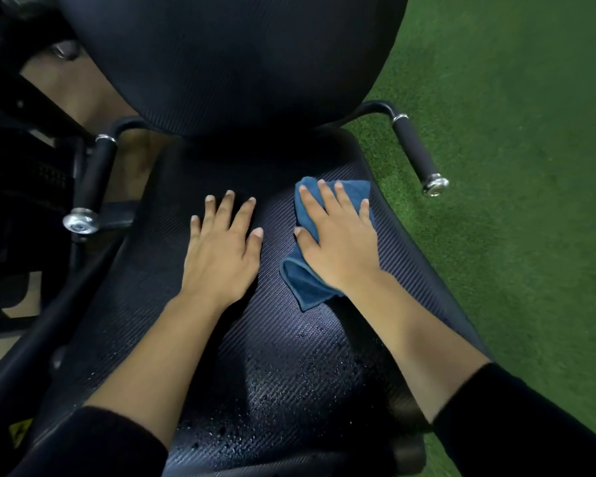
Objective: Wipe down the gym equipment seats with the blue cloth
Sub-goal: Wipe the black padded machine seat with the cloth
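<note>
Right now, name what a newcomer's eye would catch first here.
The blue cloth stands out, pressed flat under the right hand on the right half of the black seat. The left hand lies flat beside it, and green turf fills the right side.

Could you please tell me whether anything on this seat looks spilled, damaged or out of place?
Only small droplets speckle the near part of the seat, nearer than where the right hand presses the blue cloth; they look like unwiped liquid. No damage shows.
</note>
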The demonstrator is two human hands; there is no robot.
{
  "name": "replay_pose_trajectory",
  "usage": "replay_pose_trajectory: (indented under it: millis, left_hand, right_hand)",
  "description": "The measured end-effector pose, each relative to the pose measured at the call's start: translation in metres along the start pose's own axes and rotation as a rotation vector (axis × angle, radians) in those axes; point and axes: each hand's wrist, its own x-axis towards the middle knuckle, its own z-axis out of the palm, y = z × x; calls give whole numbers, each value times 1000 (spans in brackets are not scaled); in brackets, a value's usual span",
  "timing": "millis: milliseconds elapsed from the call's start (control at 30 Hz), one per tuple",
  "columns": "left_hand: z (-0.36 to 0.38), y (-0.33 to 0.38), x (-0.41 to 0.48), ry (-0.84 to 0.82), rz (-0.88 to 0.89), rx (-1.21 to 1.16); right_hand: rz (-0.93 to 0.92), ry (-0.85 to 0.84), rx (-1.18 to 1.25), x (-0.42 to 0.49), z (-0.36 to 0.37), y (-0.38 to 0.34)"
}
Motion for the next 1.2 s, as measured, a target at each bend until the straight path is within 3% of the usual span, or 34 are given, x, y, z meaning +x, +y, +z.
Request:
replay_pose_trajectory:
  millis: [133, 367, 600, 733, 833, 900, 1033, 1133, 1200]
  left_hand:
    - [-2, -10, 4, 3, -42, -5]
    - [-16, -37, 12, 20, -95, 12]
    - [-21, -60, 13, 53, -206, -27]
    - [-26, -56, 14, 45, -269, -95]
    - [-28, -18, 22, 108, -259, -268]
    - [-25, 21, 30, 123, -158, -309]
    - [3, 84, 41, 19, -104, -126]
    - [28, 91, 41, -15, -95, 145]
    - [34, 87, 44, 13, -74, 189]
  right_hand:
    - [-116, 15, 44, -38, -2, 10]
    - [83, 51, 38, 18, -2, 4]
    - [-99, -8, 98, 30, 5, -43]
    - [-99, 37, 435, 18, -9, -8]
    - [46, 104, 314, 3, -15, 40]
    - [132, 49, 204, -3, -13, 64]
    - [134, -16, 149, -2, -2, 75]
    - [125, 2, 143, -1, 2, 75]
    - [116, 10, 138, -2, 4, 77]
